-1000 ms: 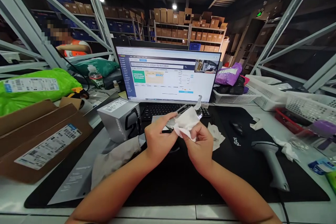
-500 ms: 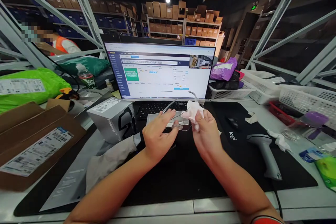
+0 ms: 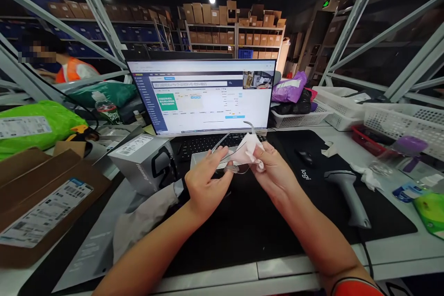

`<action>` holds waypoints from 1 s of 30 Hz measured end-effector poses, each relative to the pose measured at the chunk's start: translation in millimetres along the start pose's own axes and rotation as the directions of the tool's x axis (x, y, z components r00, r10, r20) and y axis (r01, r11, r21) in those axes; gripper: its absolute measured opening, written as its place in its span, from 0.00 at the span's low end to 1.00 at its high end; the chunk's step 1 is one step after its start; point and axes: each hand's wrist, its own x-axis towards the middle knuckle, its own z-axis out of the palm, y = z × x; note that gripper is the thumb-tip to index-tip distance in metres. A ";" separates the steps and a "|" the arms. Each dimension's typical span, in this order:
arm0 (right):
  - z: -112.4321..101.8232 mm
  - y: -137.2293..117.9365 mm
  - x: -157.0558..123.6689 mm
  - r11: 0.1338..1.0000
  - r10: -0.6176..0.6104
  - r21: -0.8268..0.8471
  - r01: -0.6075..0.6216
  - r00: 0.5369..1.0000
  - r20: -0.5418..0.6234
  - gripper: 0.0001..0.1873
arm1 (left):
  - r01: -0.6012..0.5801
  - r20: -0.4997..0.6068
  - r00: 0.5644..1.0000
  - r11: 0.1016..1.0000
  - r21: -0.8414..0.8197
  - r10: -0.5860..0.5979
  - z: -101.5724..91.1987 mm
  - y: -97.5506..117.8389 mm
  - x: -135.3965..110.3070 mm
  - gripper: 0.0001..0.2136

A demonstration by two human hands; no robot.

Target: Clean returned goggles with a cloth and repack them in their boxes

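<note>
A pair of thin-framed eyeglasses is held up over the black desk mat, its temples pointing toward the monitor. My left hand pinches one lens side of the frame between thumb and fingers. On the other lens, my right hand is closed on a crumpled white tissue, which wraps and hides that side. Behind the hands lies a light-coloured open box, partly covered by them. To the left stands a silver printed box, with a grey cloth pouch in front of it.
A monitor and keyboard stand ahead. On the right are a mouse, a barcode scanner, used tissues and white baskets. An open cardboard carton occupies the left. A person in an orange vest is beyond the frame.
The view has shifted slightly to the right. My right hand has turned a little, and the tissue has changed shape over the lens. My left hand keeps its pinch on the eyeglasses.
</note>
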 end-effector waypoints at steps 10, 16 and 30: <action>2.6 55.1 -20.2 0.788 -0.388 -0.505 0.352 0.921 0.036 0.30 | 0.167 0.016 0.986 0.985 -0.036 -0.167 -8.4 -4.0 6.8 0.17; -2.6 23.0 -5.7 0.927 -0.139 -0.344 0.152 0.988 0.060 0.33 | 0.175 0.041 0.983 0.984 0.026 -0.176 -7.8 -0.8 9.8 0.15; -26.3 -17.9 22.3 0.934 0.091 -0.351 -0.061 0.993 0.071 0.34 | 0.213 0.233 0.951 0.977 -0.014 -0.204 -13.7 -9.5 23.2 0.16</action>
